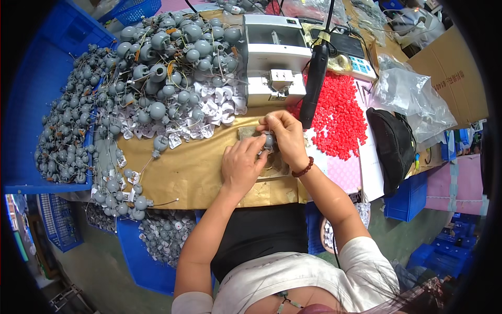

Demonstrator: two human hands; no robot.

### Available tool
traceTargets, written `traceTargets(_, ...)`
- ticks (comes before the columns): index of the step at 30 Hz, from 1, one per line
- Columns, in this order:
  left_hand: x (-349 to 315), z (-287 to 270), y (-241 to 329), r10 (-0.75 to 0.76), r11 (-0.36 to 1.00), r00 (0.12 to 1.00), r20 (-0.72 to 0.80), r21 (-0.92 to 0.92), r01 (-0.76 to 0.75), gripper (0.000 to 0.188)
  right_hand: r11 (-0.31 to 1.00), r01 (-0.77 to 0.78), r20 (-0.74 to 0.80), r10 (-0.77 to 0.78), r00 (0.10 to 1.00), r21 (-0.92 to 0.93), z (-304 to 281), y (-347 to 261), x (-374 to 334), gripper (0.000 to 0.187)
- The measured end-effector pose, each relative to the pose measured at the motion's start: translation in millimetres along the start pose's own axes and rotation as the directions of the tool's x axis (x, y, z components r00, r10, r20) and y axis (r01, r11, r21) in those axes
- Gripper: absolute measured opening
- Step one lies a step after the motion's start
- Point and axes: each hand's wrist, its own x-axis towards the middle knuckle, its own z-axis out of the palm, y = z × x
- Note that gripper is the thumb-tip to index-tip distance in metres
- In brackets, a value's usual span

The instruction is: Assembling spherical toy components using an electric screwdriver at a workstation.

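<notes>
Near you, both hands meet over the tan-covered worktop (183, 172). Your left hand (241, 165) is curled, fingers closed against a small grey ball part (269, 140), steadying it from below. Your right hand (282, 137) pinches the same part from above with fingertips, likely so you can work its top while it sits over a small block on the worktop; the exact contact is hidden.

Left of your hands, loose grey balls with wires (123, 196) trail down the worktop edge, within reach. Further back, a big heap of grey balls (172, 63) mixed with white tags. A blue crate (31, 104) at far left holds more.

Right of your hands, a pile of small red pieces (340, 118), then a black pouch (395, 146). Behind, a white machine (274, 57), a black tool (315, 78) hanging by its cable, clear plastic bags (408, 97), and a brown cardboard box (452, 73) with dark print on its side.
</notes>
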Motion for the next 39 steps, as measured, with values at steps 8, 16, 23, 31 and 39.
traceTargets(8,1,3,1,0.015,1.000,1.000,0.001,-0.008,-0.015,0.034,0.973,-0.132,0.022,0.131,0.991,0.190,7,-5,13,0.021)
traceTargets(16,-24,-62,-8,-0.225,0.921,0.974,0.032,-0.320,0.223,0.038,0.905,0.179,0.138,-0.135,0.981,-0.385,-64,-46,3,0.029)
traceTargets(23,-62,-239,-78,-0.368,0.822,0.876,-0.312,0.332,0.463,0.035,-0.043,0.364,0.362,-0.270,0.892,-0.930,-189,-41,15,0.026)
traceTargets(31,-69,-263,-111,-0.331,0.663,0.922,-0.202,0.646,0.379,0.030,-0.099,0.342,0.356,-0.246,0.902,-0.935,-213,-33,29,0.020)
traceTargets(39,-32,-137,-77,-0.178,0.874,0.980,-0.087,0.444,0.198,0.027,-0.145,0.335,0.362,-0.239,0.901,-0.931,-210,-31,39,0.011)
